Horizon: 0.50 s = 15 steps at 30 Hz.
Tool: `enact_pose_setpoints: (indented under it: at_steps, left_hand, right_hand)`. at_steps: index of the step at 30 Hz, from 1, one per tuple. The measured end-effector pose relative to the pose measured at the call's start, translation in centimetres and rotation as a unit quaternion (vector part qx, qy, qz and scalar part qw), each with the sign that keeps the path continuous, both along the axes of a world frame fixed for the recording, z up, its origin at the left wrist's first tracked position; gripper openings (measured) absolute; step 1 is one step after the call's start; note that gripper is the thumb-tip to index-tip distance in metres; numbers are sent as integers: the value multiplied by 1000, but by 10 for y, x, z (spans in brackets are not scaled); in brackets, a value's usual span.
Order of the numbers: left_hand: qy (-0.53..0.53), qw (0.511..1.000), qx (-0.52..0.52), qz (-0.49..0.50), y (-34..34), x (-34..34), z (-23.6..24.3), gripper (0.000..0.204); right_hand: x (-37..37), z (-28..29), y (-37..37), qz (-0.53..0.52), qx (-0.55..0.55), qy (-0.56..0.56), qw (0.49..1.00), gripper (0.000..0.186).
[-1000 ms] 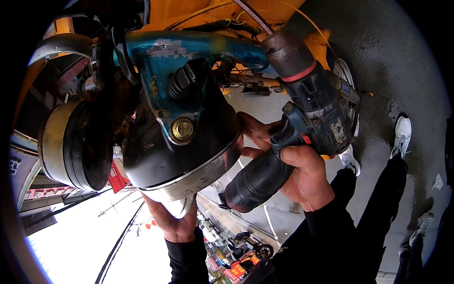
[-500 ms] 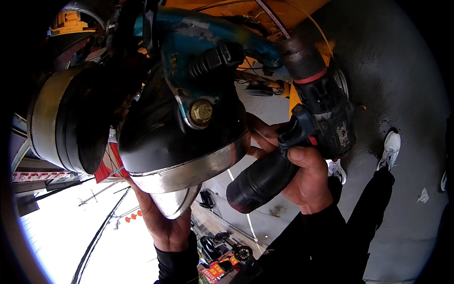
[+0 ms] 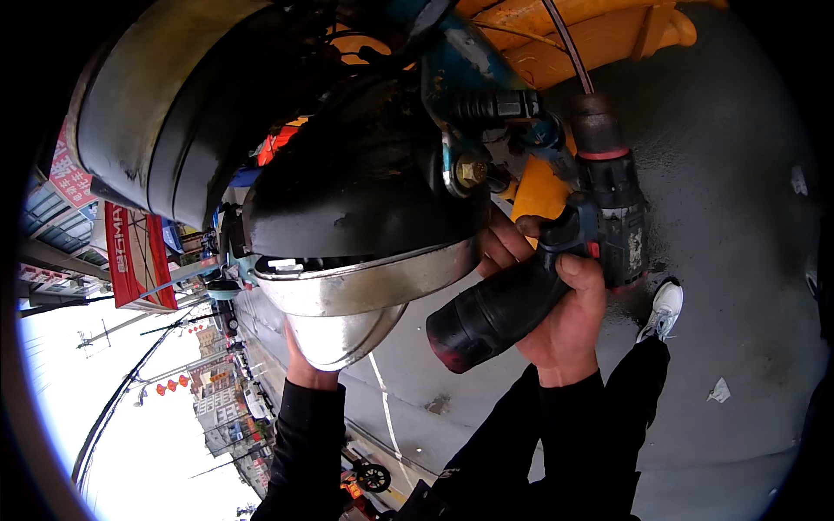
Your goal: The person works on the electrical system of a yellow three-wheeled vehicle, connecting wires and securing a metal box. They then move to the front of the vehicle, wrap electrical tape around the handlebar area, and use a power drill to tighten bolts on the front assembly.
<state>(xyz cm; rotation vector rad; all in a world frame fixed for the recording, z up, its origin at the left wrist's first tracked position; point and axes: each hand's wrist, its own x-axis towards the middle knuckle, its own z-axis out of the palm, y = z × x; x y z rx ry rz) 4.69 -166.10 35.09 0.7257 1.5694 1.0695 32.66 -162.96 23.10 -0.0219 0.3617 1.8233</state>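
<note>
A black round lamp housing point(image 3: 347, 191) with a silver rim point(image 3: 365, 282) hangs from a scuffed teal bracket point(image 3: 460, 52) with a brass bolt point(image 3: 471, 171). A gap shows between housing and rim. My left hand point(image 3: 306, 356) holds this lamp from underneath, its fingers mostly hidden. My right hand point(image 3: 560, 330) grips a black cordless drill point(image 3: 619, 217) by its handle, right of the lamp; the drill's front points up beside the bracket, where a thin rod or cable point(image 3: 575, 56) meets it. A second large round lamp point(image 3: 135, 104) is at upper left.
An orange vehicle body point(image 3: 591, 35) lies behind the bracket. Below are wet grey pavement point(image 3: 721, 260), my dark-trousered legs and a white shoe point(image 3: 662, 308). Red banners point(image 3: 139, 252), overhead wires, buildings and parked vehicles show at the left and bottom.
The view has shifted and turned. A gap with a pale piece inside now shows between the silver rim and black housing. The drill sits more upright.
</note>
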Motion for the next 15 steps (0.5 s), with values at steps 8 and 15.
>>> enact_pose_setpoints:
  at_steps: [8,15]
  left_hand:
    - [-191,982,-5,8,36,44,-12,86]
    - [-95,995,-22,-11,46,70,-5,84]
  right_hand:
    - [-3,7,0,-3,-33,-128,991,48]
    - [-6,8,-3,-10,-70,-182,981,54]
